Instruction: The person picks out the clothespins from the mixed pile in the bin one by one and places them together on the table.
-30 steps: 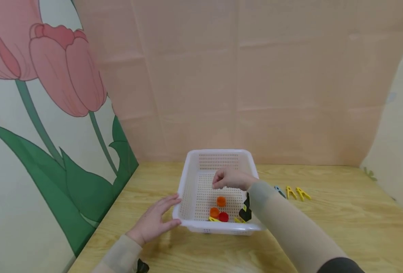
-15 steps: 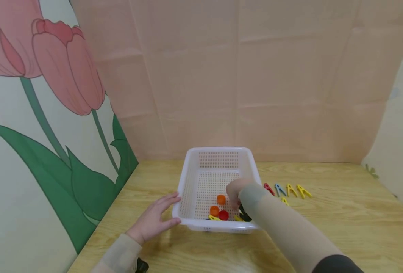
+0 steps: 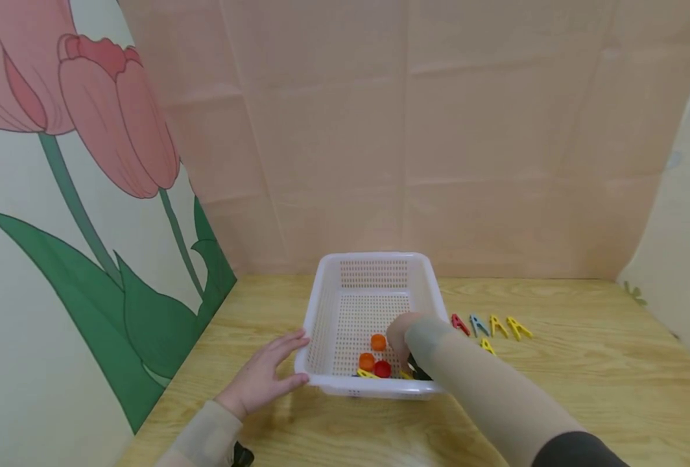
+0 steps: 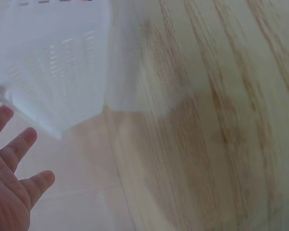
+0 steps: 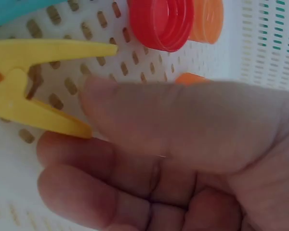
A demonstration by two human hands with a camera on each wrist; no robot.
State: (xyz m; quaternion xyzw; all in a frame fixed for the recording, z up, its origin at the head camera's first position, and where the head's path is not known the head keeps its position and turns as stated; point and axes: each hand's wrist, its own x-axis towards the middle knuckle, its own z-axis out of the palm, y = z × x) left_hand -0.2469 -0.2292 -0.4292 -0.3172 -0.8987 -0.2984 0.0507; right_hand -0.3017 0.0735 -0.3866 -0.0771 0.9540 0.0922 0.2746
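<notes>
In the head view my right hand [image 3: 402, 334] reaches down into the white plastic basket [image 3: 374, 387], at its near right part. The right wrist view shows a yellow clothespin [image 5: 19, 98] on the perforated floor. One of its legs comes up to the fingertips of my right hand [image 5: 173, 144], with the thumb held apart above it. A red bottle cap [image 3: 382, 369] and two orange bottle caps, one [image 3: 378, 342] farther back, lie nearby. Left of them is another yellow clothespin [image 3: 367, 373]. My left hand [image 3: 263, 376] touches the basket's left rim with fingers spread.
Right of the basket on the wooden table [image 3: 602, 363] lie a red clothespin [image 3: 460, 324], a blue one [image 3: 478, 325] and several yellow ones [image 3: 519, 328]. A teal item [image 5: 19, 10] shows inside the basket. Behind stands a pinkish backdrop [image 3: 403, 143].
My right hand has moved from above the basket's middle down towards its near right corner. The red clothespin and another yellow one on the table have come into view. My left hand stays put.
</notes>
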